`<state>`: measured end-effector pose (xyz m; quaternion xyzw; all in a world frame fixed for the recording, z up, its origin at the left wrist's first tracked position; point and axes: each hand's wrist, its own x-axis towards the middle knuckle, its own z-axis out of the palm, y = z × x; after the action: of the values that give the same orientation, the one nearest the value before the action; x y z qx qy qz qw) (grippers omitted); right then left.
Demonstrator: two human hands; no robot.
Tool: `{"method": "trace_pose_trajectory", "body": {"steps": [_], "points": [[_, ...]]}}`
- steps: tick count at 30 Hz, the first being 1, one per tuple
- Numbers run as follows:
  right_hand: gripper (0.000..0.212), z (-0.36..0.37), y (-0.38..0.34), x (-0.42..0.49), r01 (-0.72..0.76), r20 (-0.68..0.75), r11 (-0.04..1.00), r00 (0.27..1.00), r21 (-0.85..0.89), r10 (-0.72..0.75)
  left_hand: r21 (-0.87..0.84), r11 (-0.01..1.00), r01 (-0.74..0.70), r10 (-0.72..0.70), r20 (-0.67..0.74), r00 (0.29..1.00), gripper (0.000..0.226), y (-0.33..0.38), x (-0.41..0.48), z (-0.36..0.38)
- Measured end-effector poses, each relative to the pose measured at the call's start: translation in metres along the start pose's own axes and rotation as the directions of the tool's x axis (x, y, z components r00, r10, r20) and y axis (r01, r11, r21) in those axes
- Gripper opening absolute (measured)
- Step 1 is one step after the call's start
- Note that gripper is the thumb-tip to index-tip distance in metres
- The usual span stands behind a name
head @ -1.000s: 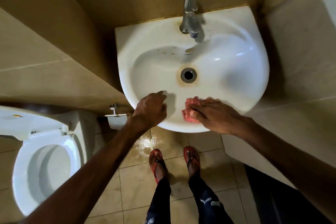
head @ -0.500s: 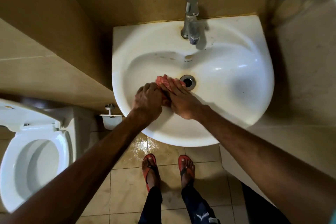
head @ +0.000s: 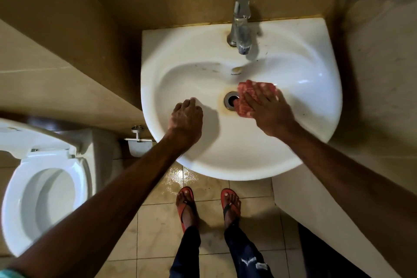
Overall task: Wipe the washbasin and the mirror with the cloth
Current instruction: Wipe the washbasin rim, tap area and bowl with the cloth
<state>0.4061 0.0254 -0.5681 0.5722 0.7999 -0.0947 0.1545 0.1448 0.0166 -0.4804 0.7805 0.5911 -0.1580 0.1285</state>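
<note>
A white washbasin (head: 304, 70) fills the middle of the view, with a stained ring around its drain (head: 230, 100). My right hand (head: 269, 109) presses a pink cloth (head: 244, 106) flat against the bowl just right of the drain, fingers straight. My left hand (head: 187, 119) hovers or rests in the bowl's left part with fingers loosely curled, holding nothing. No mirror is in view.
A chrome tap (head: 241, 22) stands at the basin's back rim. A white toilet (head: 42, 198) with raised lid is at the lower left. A small wall fitting (head: 138, 140) sits under the basin's left side. Wet floor tiles (head: 180, 178) and my sandalled feet (head: 187, 206) lie below.
My right hand has carried the cloth from the bowl's front rim to the left of the drain, then across to its right. My left hand stayed at the bowl's left.
</note>
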Motion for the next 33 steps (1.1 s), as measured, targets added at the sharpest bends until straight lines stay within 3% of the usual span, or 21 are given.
{"method": "trace_pose_trajectory", "body": {"steps": [4, 7, 11, 14, 16, 19, 24, 28, 33], "points": [[0.071, 0.006, -0.03, 0.002, -0.119, -0.085, 0.985, 0.988, 0.126, 0.13, 0.006, 1.0, 0.012, -0.012, -0.019, 1.0, 0.039, 0.001, 0.003, 0.004], [0.074, 0.0, -0.069, 0.013, -0.119, -0.029, 0.951, 0.991, 0.286, 0.133, 0.015, 0.999, 0.041, -0.041, -0.025, 0.999, 0.035, 0.006, 0.005, 0.006], [0.071, 0.001, -0.089, 0.02, 0.062, -0.007, 0.915, 0.998, 0.398, -0.065, 0.049, 0.999, 0.018, -0.016, -0.031, 0.999, 0.034, 0.004, 0.005, 0.004], [0.066, -0.002, -0.065, 0.011, 0.174, 0.024, 0.927, 0.981, 0.332, -0.192, 0.095, 0.995, 0.002, 0.0, -0.02, 1.0, 0.036, 0.003, 0.006, 0.004], [0.071, -0.014, -0.042, 0.001, 0.194, 0.002, 0.95, 0.98, 0.243, -0.2, 0.111, 0.994, 0.019, -0.02, 0.005, 1.0, 0.039, 0.006, 0.006, 0.004], [0.085, -0.029, -0.019, -0.012, 0.073, 0.053, 0.984, 0.995, 0.165, -0.083, 0.146, 0.989, 0.032, -0.037, 0.033, 0.999, 0.041, 0.01, 0.007, 0.005], [0.091, -0.027, -0.005, -0.022, -0.101, -0.058, 0.983, 0.992, 0.152, 0.111, 0.154, 0.987, 0.04, -0.05, 0.066, 0.997, 0.041, 0.008, 0.009, 0.005], [0.083, -0.031, -0.009, -0.025, -0.155, 0.009, 0.962, 0.988, 0.225, 0.157, 0.153, 0.988, 0.031, -0.042, 0.067, 0.997, 0.043, 0.004, 0.011, 0.008], [0.043, -0.04, -0.055, -0.034, -0.003, 0.129, 0.921, 0.99, 0.389, -0.052, 0.184, 0.983, 0.025, -0.042, 0.088, 0.995, 0.043, 0.008, 0.011, 0.012]]}}
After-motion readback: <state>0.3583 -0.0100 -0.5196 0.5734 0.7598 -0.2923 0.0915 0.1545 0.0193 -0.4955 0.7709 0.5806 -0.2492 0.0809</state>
